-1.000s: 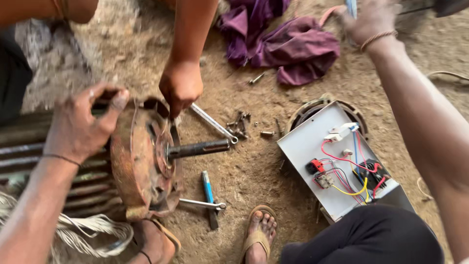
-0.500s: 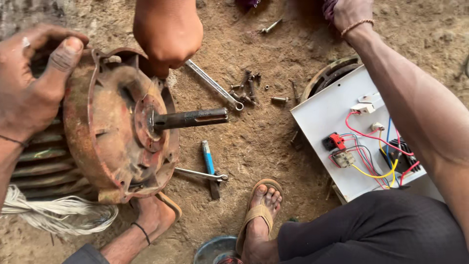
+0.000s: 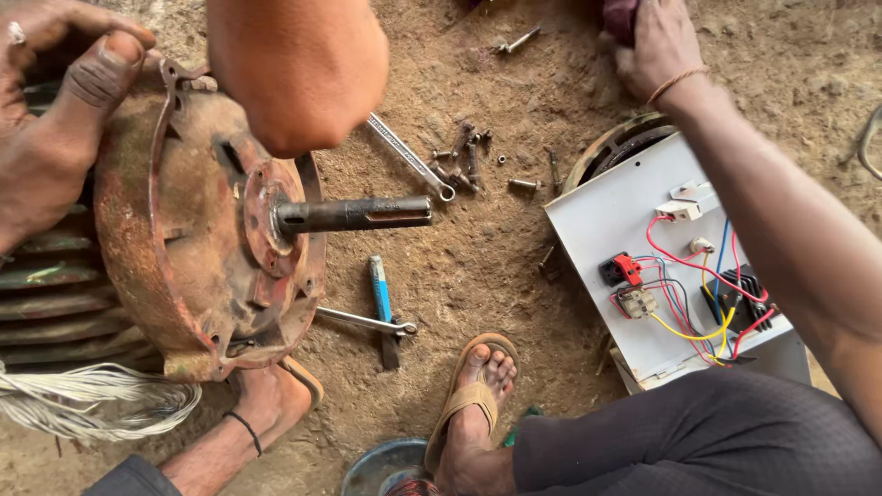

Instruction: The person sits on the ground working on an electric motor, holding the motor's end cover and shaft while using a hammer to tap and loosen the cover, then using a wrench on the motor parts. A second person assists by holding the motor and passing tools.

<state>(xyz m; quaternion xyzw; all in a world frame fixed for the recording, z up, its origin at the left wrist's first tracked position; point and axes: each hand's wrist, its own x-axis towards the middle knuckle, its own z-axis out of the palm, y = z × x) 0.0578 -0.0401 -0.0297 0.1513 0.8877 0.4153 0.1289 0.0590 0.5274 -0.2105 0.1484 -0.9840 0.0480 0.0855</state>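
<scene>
**Left hand on a rusty motor, right hand stretched to the far side**

The left hand (image 3: pixel 50 119) sits at the far left, fingers curled over the top rim of the rusty motor end cover (image 3: pixel 193 239), the thumb pressed flat on the metal: a closed grip on the cover. The right hand (image 3: pixel 657 46) is reached out to the far right on a straight forearm, a thin band at the wrist; its fingers lie on a dark red cloth (image 3: pixel 623 14) at the frame edge, and whether they are closed round it cannot be told.

Another person's arm (image 3: pixel 294 69) comes in from the far side and hangs over the cover; its hand is hidden. A steel shaft (image 3: pixel 354 214) juts from the middle of the cover toward the right.

To the right, an open white box (image 3: pixel 606 220) lies tilted on the dirt; it holds red, blue and yellow wires and small switch blocks. At the near edge stands a round blue bowl (image 3: pixel 381 464), contents unclear. On the ground between are a spanner (image 3: pixel 409 156), loose bolts (image 3: pixel 469 156) and a blue-handled tool (image 3: pixel 379 292). A sandalled foot (image 3: pixel 473 390) rests near.
</scene>
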